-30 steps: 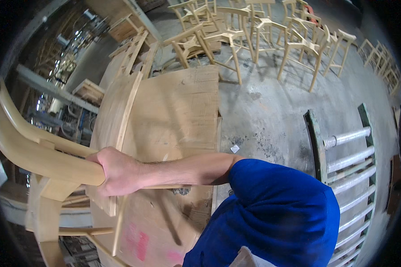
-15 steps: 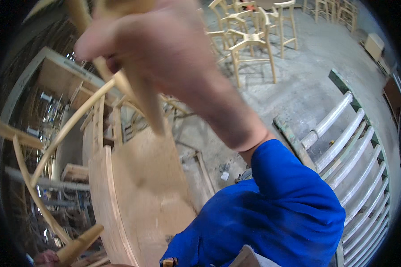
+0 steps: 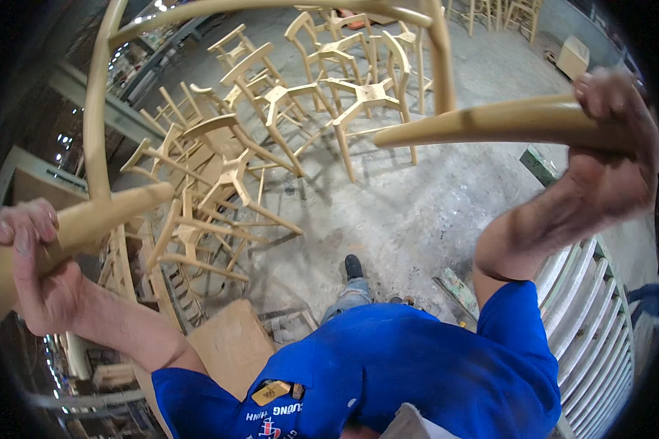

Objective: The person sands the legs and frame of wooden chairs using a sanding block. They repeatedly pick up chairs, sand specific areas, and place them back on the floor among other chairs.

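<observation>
A pale wooden chair frame (image 3: 97, 110) is held up in front of me, its rails running up past the top of the picture. My left hand (image 3: 44, 271) is closed around a thick tapered end piece (image 3: 124, 208) at the left. On the far side, my right hand (image 3: 615, 157) wraps round the matching tapered piece (image 3: 483, 124), which points inward. Both arms are spread wide. Part of the frame lies outside the view, so its whole shape is hidden.
Several unfinished wooden chairs (image 3: 231, 172) without seats stand on the concrete floor ahead and to the left. A plywood panel (image 3: 231, 340) lies low at the left. To my right is a rack of pale round bars (image 3: 571, 300) with a green end beam (image 3: 538, 164). A cardboard-coloured box (image 3: 572, 57) stands far right.
My right arm has swung from the upper left across to the right. The chair frame now spans both raised hands, and the view has turned from the plywood toward the standing chairs.
</observation>
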`<state>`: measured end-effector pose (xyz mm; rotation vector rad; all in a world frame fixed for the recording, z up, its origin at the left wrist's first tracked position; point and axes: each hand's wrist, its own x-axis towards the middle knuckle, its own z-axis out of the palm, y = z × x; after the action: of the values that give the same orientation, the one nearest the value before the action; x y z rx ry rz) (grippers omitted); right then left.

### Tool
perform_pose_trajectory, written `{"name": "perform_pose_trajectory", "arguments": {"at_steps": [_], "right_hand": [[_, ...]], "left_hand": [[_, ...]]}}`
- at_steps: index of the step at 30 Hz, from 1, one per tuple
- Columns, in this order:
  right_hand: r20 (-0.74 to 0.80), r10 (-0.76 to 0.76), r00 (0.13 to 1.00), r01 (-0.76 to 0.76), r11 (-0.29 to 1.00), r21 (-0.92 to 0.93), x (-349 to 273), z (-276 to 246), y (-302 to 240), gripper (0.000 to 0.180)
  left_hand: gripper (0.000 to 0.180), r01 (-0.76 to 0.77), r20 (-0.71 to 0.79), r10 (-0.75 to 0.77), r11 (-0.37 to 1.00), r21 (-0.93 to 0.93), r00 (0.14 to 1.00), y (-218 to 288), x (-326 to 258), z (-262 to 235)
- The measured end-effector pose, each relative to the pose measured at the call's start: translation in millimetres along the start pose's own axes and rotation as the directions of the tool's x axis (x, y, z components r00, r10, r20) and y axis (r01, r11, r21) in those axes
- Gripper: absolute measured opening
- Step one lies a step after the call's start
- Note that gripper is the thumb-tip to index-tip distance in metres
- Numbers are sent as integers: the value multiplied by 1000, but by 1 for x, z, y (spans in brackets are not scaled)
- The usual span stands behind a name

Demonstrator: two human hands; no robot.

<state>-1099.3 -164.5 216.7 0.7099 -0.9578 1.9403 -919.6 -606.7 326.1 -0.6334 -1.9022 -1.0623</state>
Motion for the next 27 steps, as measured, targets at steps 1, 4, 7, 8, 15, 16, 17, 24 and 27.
{"name": "perform_pose_trajectory", "arguments": {"at_steps": [1, 4, 7, 8, 15, 16, 17, 24, 27], "right_hand": [[25, -30, 999, 31, 999, -31, 4, 0, 8, 13], [35, -149, 988, 152, 977, -152, 13, 12, 29, 10], [-17, -246, 969, 234, 941, -242, 27, 3, 48, 12], [-84, -299, 950, 262, 916, -304, 31, 14, 53, 12], [17, -343, 939, 313, 833, -456, 94, -27, 100, 9], [63, -344, 937, 329, 805, -493, 106, -44, 108, 10], [58, -365, 929, 344, 796, -497, 118, -59, 119, 10], [164, -147, 975, 210, 847, -488, 228, -211, 175, 16], [60, -228, 972, 222, 801, -555, 285, -257, 227, 17]], "left_hand": [[17, -13, -10, 13, 1000, 9, 1000, -32, 12, 4], [26, -31, 38, 34, 997, -66, 999, -126, 54, 15], [27, -77, 69, 93, 976, -203, 993, -200, 99, 58], [25, -99, 84, 124, 961, -260, 989, -220, 116, 73], [27, -149, 168, 285, 820, -552, 944, -343, 223, 233], [27, -161, 178, 318, 798, -581, 931, -357, 238, 261], [28, -168, 190, 348, 776, -608, 918, -370, 252, 291], [19, -253, 175, 516, 653, -714, 839, -431, 365, 503], [36, -140, 200, 427, 642, -754, 882, -444, 427, 581]]}}
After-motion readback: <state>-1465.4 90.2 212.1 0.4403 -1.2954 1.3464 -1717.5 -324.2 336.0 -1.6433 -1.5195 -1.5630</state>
